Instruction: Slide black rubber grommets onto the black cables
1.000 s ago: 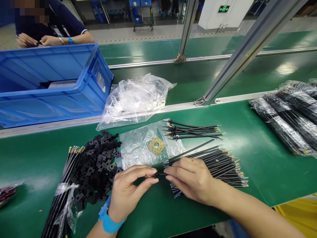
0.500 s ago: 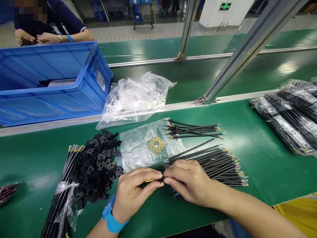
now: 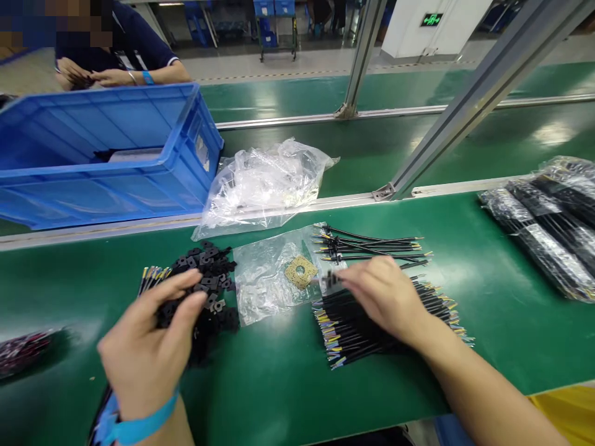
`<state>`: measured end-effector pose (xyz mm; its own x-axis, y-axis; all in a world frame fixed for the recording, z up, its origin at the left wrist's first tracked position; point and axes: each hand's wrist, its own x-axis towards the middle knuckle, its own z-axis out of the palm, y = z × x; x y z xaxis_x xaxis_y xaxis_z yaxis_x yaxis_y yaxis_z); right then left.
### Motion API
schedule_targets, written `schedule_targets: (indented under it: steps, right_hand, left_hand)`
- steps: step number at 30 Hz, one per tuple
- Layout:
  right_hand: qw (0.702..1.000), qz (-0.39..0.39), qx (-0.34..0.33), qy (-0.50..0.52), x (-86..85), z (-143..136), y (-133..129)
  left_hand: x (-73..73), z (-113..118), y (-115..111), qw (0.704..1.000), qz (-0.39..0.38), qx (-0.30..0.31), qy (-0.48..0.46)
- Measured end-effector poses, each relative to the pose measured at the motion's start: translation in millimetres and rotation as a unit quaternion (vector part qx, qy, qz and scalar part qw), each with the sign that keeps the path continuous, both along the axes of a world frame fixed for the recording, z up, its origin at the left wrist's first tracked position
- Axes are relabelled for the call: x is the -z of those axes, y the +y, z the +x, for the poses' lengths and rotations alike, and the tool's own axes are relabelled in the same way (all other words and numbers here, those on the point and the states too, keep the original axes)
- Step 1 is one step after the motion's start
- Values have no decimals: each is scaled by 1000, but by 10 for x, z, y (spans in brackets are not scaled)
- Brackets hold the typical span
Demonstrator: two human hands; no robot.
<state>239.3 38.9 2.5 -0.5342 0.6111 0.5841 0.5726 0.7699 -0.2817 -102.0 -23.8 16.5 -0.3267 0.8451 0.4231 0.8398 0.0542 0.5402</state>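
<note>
My left hand (image 3: pixel 153 341), with a blue band at its wrist, is over the pile of small black parts (image 3: pixel 211 279), thumb and fingers apart and nothing visible between them. Closed fingers of my right hand (image 3: pixel 385 294) grip a black cable with a black part near its end, blurred by motion. Below that hand lies a wide bundle of black cables (image 3: pixel 362 334) with coloured wire ends. A smaller group of cables with black parts on them (image 3: pixel 372 244) rests just behind. The yellowish square piece with a hole (image 3: pixel 292 279) lies on a flat clear bag (image 3: pixel 260 272).
A blue crate (image 3: pixel 102 192) stands at the back left, beside a crumpled clear bag (image 3: pixel 274 179). Wrapped cable bundles (image 3: pixel 539 229) lie at right. A metal post (image 3: pixel 469 93) rises behind the table. Across it, a person's hands (image 3: pixel 106 75) work.
My hands, earlier together at a small black part, have parted. The left moved to the pile of black parts; the right moved right and up with the cable. The view shifted slightly.
</note>
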Motion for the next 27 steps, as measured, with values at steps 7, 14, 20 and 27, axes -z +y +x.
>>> schedule_targets:
  steps: [7,14,20,27]
  right_hand:
    - [994,-25,86,-71,202,294,317]
    - [984,-33,158,-77,354,215,387]
    - [985,-56,144,-73,241,214,299]
    - [958,-206,2,-198,83,236,143]
  left_hand:
    - [39,-322,42,944,-144,74,287]
    - [322,-472,15,907,-173,155,352]
    - [296,-398,51,906,-181,145,353]
    - [243,-328,90,956,-125,162,211]
